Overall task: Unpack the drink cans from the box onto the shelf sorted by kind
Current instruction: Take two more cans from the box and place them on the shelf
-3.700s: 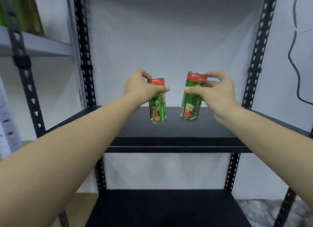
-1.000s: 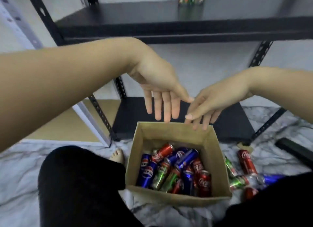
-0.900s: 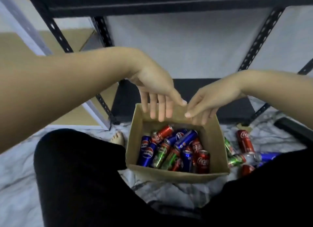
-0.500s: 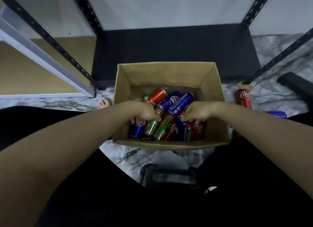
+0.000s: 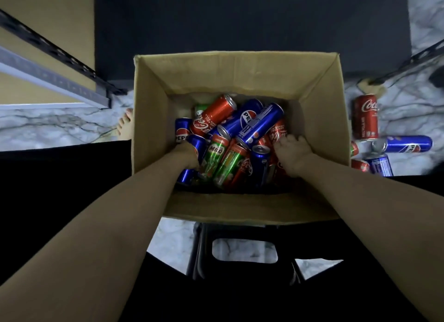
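Both hands are buried among cans (image 5: 228, 139) in the box (image 5: 319, 110); left hand (image 5: 186, 154) and right hand (image 5: 292, 151) grips cannot be told. Mixed kinds may be grabbed together.

Box: open cardboard box (image 5: 319, 119) on the marble floor (image 5: 55, 127), just in front of the black bottom shelf (image 5: 240, 21).
Contents: jumbled cans lying on their sides: blue Pepsi cans (image 5: 242, 119), red Coca-Cola cans (image 5: 213, 113), green Milo cans (image 5: 213, 156).
Left hand (image 5: 186, 154): inside the box, curled down among the cans beside a Milo can; grip hidden.
Right hand (image 5: 293, 153): inside the box, palm down on red cans at the right side.
Outside: more cans (image 5: 365, 119) lie on the floor right of the box.
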